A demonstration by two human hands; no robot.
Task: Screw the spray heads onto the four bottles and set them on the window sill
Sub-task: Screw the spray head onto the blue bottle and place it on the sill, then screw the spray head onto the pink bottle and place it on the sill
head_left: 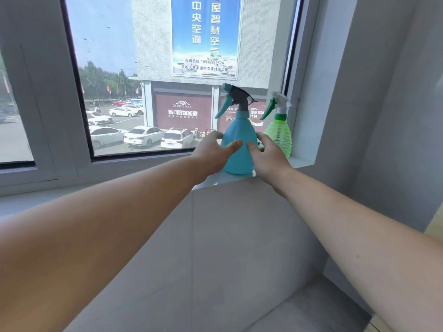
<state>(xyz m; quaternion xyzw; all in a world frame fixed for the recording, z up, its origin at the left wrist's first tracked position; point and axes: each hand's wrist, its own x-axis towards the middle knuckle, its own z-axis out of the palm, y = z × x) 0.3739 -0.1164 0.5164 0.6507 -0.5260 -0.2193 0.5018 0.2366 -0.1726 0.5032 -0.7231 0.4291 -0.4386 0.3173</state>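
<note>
The window sill (300, 162) was a pale, narrow ledge that ran under the glass to the right-hand corner of the frame. Two bottles stood upright on it. The blue bottle (241, 129) stood near the sill's front edge and carried a teal and grey spray head (237, 98). The green bottle (279, 134), ribbed and translucent, stood just beside it to the right, nearer the corner, under a white and green spray head (279, 103). Both triggers pointed left.

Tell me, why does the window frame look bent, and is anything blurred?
Head view: the wide-angle lens bows the white window frame and stretches the forearms; daylight backlights the teal plastic spray bottle and green ribbed spray bottle, both fairly sharp; specks dot the glass.
</note>
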